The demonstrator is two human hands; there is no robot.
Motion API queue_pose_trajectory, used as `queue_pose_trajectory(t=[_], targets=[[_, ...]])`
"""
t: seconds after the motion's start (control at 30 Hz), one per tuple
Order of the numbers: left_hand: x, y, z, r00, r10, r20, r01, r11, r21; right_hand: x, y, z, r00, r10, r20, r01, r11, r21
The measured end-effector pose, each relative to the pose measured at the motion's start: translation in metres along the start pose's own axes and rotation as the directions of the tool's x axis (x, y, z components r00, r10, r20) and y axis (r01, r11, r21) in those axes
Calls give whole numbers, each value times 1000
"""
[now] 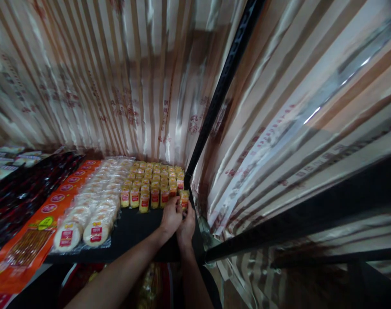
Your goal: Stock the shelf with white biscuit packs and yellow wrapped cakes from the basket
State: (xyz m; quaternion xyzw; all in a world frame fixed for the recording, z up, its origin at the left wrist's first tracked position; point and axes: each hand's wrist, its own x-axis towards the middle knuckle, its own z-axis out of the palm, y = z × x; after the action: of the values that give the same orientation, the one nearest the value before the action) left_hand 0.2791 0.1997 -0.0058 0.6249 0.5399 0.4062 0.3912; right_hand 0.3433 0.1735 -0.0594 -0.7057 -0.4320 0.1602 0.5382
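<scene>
Both my hands meet at the front right corner of a block of small yellow packets with red labels (152, 182) on a dark shelf (134, 234). My left hand (170, 216) is curled, its fingers closed at a packet in the front row. My right hand (186, 223) is closed on a yellow packet (184, 198) at the row's right end, beside a black shelf post (215, 103).
Rows of round white cakes in clear wrap (91, 212) lie left of the yellow packets. Orange flat packs (44, 219) and dark red packs (18, 193) lie further left. Striped shiny plastic sheeting (295, 116) hangs behind and to the right. More goods show on a lower shelf (150, 283).
</scene>
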Motion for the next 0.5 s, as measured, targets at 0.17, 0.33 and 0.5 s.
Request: queue_pose_trajectory(t=[0.17, 0.33, 0.5], targets=[[11, -1, 6, 999, 25, 24, -26, 997, 72, 16, 1, 7, 1000, 12, -28, -13, 1000, -23], [13, -1, 9, 996, 61, 64, -71, 985, 158, 33, 0, 11, 995, -86, -57, 78, 989, -127], [14, -6, 11, 996, 74, 49, -83, 970, 227, 42, -1, 16, 996, -76, -40, 70, 988, -135]])
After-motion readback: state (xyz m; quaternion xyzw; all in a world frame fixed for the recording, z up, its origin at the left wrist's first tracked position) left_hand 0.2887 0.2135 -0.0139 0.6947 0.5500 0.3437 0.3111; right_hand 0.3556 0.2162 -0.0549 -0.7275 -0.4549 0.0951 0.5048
